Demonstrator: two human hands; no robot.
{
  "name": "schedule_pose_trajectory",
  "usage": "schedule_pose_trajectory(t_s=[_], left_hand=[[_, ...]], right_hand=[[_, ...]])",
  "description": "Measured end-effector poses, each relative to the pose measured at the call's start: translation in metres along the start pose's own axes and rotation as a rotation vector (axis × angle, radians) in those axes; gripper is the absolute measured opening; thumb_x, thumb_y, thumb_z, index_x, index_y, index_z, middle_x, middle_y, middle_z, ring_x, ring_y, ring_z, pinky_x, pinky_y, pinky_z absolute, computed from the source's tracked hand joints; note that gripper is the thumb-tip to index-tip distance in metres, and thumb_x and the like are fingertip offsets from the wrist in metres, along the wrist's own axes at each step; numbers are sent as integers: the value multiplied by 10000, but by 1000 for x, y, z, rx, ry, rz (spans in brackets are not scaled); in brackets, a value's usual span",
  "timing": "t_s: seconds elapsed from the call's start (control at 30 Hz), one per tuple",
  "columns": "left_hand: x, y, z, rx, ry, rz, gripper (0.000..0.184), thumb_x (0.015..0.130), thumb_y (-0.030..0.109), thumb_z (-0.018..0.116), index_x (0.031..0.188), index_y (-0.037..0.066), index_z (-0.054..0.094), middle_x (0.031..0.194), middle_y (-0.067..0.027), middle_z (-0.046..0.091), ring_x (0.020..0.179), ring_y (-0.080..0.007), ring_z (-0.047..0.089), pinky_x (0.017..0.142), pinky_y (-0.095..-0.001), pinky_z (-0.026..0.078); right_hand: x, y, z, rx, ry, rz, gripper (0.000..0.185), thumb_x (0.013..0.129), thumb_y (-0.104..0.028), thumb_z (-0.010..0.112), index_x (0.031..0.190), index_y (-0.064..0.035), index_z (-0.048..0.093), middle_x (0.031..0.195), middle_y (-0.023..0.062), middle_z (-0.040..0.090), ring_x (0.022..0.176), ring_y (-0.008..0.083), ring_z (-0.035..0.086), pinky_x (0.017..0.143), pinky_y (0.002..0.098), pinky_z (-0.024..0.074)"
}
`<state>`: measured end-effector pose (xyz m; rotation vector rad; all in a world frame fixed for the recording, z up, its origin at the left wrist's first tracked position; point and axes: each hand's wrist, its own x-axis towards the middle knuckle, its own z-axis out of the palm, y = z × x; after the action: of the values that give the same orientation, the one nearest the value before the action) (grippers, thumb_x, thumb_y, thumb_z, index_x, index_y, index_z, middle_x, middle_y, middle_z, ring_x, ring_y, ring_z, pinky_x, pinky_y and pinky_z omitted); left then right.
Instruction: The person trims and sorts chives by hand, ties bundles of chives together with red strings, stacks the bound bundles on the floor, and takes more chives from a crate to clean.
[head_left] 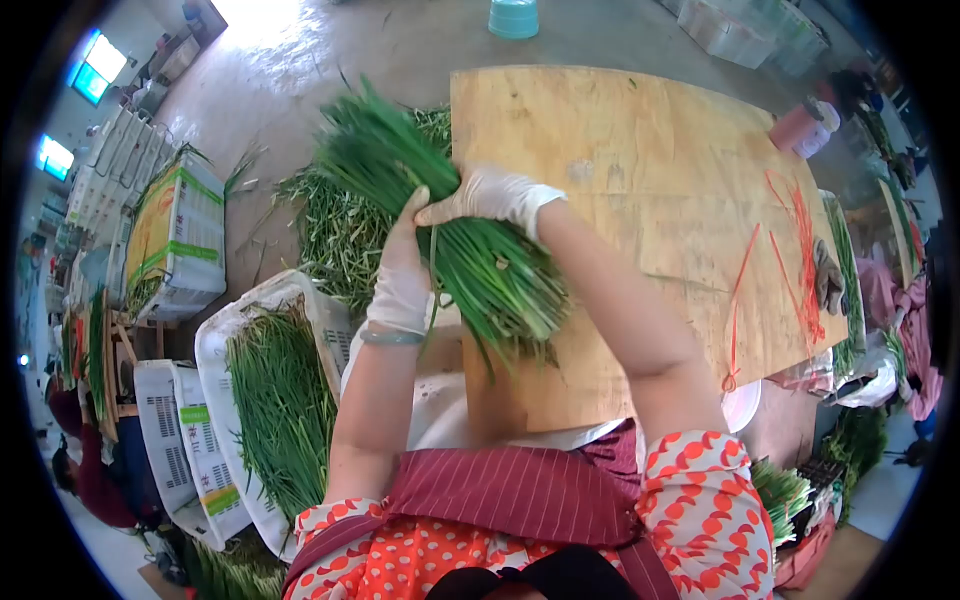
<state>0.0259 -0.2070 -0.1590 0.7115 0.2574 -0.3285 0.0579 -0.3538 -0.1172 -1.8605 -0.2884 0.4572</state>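
Held over the left edge of the wooden board is a thick bunch of green chives. Its leafy tips point to the far left and its paler cut ends lie toward the board. My left hand, in a white glove, grips the bunch from the near left side. From the right, my right hand, also gloved, is closed around its middle, with the two thumbs close together. The undersides of both hands' grip are hidden by the chives. A loose strand hangs below the left hand.
Left of me, a white crate holds more chives. Plant trimmings are heaped on the floor beyond. On the board lie red ties and a pink bottle. A turquoise bucket stands far off. A person is at far left.
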Motion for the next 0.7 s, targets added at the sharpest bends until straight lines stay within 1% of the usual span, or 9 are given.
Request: schedule_pose_trajectory(t_s=[0.03,0.1,0.17,0.23,0.3,0.4,0.5,0.57,0.7], left_hand=[[-8,5,10,0,10,-6,334,847,198,625,1130,29,575,1049,-90,635,911,-212,621,806,-347,520],[-22,20,38,114,-208,211,322,845,154,617,1128,9,571,1024,-84,638,893,-195,625,793,-324,518],[-32,33,70,215,-284,439,304,819,83,635,1109,13,574,1006,-79,636,872,-170,626,781,-295,514],[-50,44,105,181,-397,476,310,801,56,651,1099,18,573,994,-75,637,867,-161,625,781,-285,512],[-60,50,127,152,-522,510,320,783,28,668,1088,24,571,982,-71,637,862,-153,623,782,-274,509],[-67,51,141,340,-658,606,365,761,35,707,1092,29,553,976,-55,630,850,-145,618,788,-268,508],[-61,43,139,413,-669,479,389,756,61,725,1101,26,548,967,-49,632,842,-142,617,783,-271,505],[-56,43,140,482,-636,529,374,751,91,740,1077,16,574,939,-41,641,835,-135,615,774,-262,499],[-55,61,158,640,-751,366,319,755,144,752,1014,6,626,922,-46,657,801,-104,614,734,-226,496]], right_hand=[[-7,-7,0,0,57,-106,806,562,-404,859,1181,-1,537,1049,163,632,988,272,588,867,348,449],[-31,-33,-7,-4,159,-244,802,574,-323,870,1207,7,505,1056,138,625,991,229,579,859,326,460],[-55,-61,-16,-47,281,-341,801,589,-234,875,1231,20,469,1067,113,614,1010,185,566,869,300,466],[-71,-81,-24,-95,367,-416,796,586,-206,878,1224,31,463,1063,111,613,1010,179,567,872,294,469],[-92,-96,-29,123,455,-631,824,581,-239,876,1242,27,460,1027,123,638,989,192,596,849,300,487],[-115,-98,-37,113,535,-592,751,618,-189,863,1218,31,469,1078,94,610,955,153,594,861,279,483],[-126,-87,-49,285,407,-577,761,616,-192,865,1221,34,461,1094,99,605,965,155,595,867,280,480],[-128,-85,-56,228,422,-594,760,608,-202,869,1213,29,472,1087,97,608,971,156,594,866,280,481],[-127,-93,-61,89,389,-580,822,578,-206,880,1227,49,445,1066,113,621,964,176,595,844,292,491]])
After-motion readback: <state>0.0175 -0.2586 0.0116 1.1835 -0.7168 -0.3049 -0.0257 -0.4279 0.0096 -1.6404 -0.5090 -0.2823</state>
